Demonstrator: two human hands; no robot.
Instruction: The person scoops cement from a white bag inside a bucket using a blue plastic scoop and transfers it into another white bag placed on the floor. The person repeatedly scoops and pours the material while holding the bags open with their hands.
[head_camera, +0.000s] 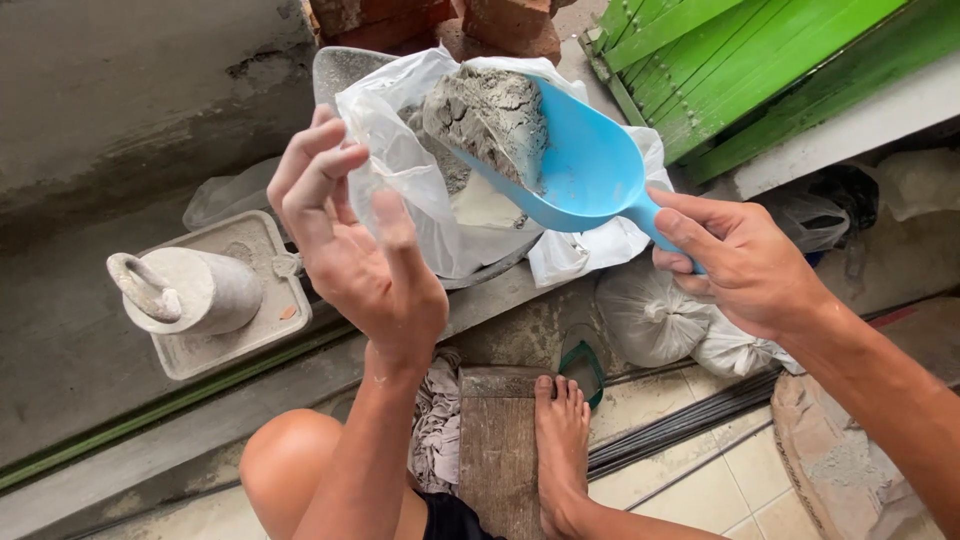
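- Blue plastic scoop (585, 165) loaded with a heap of grey powder (490, 110), looks like cement, tipped toward the mouth of a clear plastic bag (400, 160) at the far middle of the scene.
- Right hand (735, 260) wrapped around the scoop handle, fingers curled tight on it, coming in from the right.
- Left hand (350, 235) at the near-left rim of the bag, fingers spread and half open; thumb seems to press on the plastic, but can't tell for sure whether it's a proper pinch.
- Best bet for a clean pour: get the bag mouth pulled wide and taut first, a floppy rim folds right under the scoop lip.
- Worth keeping the scoop nose inside the opening before tilting further, then tilting slowly so the lump slides rather than drops and puffs dust.
- Powder looks clumpy, so probably needs a small shake of the handle, not a big flick.
- Bag appears to sit in a grey metal pan (345, 65); keeping it centred there should catch spills.
- Dusty scale weight (185, 290) on its platform just left of the left hand, well out of the pour.
- Tied white sacks (650, 315) lying near-right, bare foot (562, 440) on a wooden board (497, 440) below.
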